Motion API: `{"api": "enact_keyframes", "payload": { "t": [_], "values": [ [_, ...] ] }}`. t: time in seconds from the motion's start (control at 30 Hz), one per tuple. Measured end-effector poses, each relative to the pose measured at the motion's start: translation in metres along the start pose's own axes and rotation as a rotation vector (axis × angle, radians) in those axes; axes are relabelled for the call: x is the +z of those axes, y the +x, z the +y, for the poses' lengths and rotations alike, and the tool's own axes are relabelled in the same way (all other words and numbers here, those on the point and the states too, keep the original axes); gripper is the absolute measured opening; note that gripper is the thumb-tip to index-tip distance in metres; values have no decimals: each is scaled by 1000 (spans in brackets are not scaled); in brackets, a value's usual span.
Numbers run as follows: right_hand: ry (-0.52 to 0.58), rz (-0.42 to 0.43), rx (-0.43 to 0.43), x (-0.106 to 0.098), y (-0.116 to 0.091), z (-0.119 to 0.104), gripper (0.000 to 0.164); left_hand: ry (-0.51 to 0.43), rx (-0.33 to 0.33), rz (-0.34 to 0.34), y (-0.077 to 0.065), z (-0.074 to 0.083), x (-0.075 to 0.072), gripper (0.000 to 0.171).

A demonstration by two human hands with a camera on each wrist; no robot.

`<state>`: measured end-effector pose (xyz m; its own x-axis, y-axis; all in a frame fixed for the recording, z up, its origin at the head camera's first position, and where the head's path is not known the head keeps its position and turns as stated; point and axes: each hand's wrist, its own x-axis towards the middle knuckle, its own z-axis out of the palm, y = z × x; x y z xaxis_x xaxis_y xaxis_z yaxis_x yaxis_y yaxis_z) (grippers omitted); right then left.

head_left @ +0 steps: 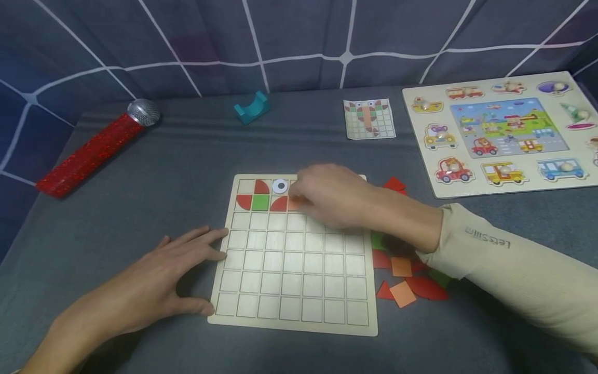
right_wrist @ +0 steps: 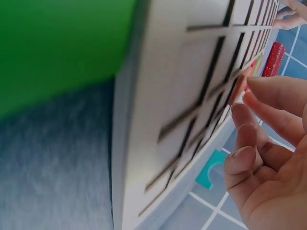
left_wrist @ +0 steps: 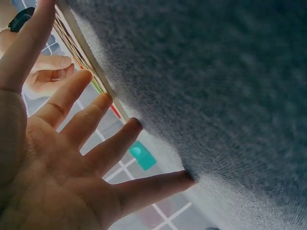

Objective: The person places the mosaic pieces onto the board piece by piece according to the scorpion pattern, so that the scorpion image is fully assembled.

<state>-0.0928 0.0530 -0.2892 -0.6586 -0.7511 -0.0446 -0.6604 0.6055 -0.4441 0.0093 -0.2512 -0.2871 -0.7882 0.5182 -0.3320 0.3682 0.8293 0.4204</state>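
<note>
A wooden grid board [head_left: 285, 262] lies flat in the middle. Its upper left cells bear red quarter-circle tiles [head_left: 279, 204], a green square tile [head_left: 260, 202] and a white eye tile [head_left: 280, 186]. My right hand [head_left: 329, 197] is over the upper rows, its thumb and fingertips at an orange square tile [head_left: 294, 204] beside the red one. In the right wrist view, the fingers of that hand [right_wrist: 268, 158] are bent and seem to pinch the tile, partly hidden. With fingers spread, my left hand [head_left: 163, 275] touches the board's left edge.
Loose red, green and orange tiles [head_left: 403, 294] lie right of the board, partly under the right forearm. Behind are a small pattern card [head_left: 369, 119], a teal curved block [head_left: 252, 107] and a red microphone [head_left: 95, 150]. A vehicle peg puzzle [head_left: 509, 189] lies at right.
</note>
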Motion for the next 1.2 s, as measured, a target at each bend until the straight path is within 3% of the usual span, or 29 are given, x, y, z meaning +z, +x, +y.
{"api": "enact_keyframes", "payload": {
  "t": [0.3,0.6,1.2],
  "values": [
    [-22,69,13,-13,-23,14,25,10,3,1,0,0,0,72],
    [-19,73,67,-18,-56,28,22,-28,-41,-28,1,1,0,75],
    [-97,90,215,-23,-120,59,33,-17,-27,-14,1,0,1,75]
  ]
}}
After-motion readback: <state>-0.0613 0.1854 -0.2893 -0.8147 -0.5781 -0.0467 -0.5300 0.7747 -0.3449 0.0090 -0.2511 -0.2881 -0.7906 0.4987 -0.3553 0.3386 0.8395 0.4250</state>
